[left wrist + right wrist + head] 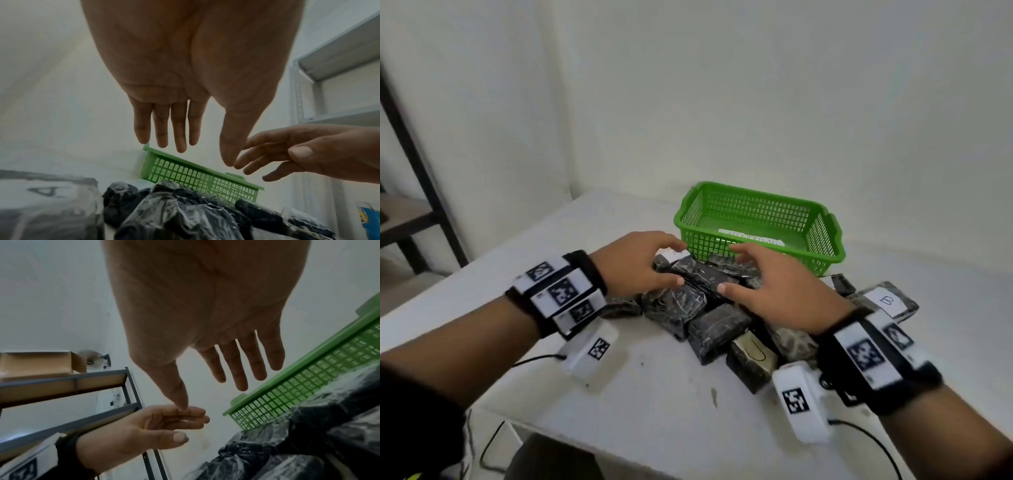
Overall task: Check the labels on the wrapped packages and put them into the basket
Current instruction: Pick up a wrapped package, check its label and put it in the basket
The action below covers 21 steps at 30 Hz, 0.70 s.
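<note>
Your left hand [635,262] and right hand [774,286] hover with fingers spread, holding nothing, over the packages [709,308] heaped on the table [654,394]. The basket [822,236] sits just behind the heap, holding only a paper label [753,238].

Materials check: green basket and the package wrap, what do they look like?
Green basket: looks like moulded plastic, matte to slightly glossy; uniform colour, grid-perforated walls, thick rolled rim. Wrapped packages: dark contents under what seems thin clear plastic film; crinkles and white glare streaks show it, plainest in the left wrist view. The contents cannot be told.
</note>
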### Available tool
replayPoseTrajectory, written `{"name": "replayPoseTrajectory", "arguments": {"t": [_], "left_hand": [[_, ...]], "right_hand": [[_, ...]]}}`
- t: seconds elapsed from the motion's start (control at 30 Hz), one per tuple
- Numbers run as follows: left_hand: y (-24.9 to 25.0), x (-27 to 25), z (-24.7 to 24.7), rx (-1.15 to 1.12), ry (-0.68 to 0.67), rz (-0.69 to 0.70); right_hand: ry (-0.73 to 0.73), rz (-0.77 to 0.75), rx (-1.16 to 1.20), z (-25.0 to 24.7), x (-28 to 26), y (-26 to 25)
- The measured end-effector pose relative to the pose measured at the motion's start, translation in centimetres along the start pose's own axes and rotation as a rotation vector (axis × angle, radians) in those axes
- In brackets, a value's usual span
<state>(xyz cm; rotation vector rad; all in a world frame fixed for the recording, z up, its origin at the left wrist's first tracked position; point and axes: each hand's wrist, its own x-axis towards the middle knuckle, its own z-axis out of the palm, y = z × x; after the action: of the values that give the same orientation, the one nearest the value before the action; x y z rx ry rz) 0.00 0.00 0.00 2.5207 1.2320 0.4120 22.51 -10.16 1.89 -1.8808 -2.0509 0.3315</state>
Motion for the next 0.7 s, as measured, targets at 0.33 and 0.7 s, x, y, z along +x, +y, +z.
{"name": "replayPoseTrajectory", "arguments": {"t": [0.33, 0.7], "left_hand": [[1.5, 5.4, 1.3, 0.152, -0.234, -0.081], [0.7, 7.2, 1.9, 0.222, -0.274, -0.027]], "right_hand": [[-0.229, 0.132, -0.177, 2.6, 6.0, 0.4], [-0.193, 0.138, -0.194, 3.7, 7.4, 1.3]]}}
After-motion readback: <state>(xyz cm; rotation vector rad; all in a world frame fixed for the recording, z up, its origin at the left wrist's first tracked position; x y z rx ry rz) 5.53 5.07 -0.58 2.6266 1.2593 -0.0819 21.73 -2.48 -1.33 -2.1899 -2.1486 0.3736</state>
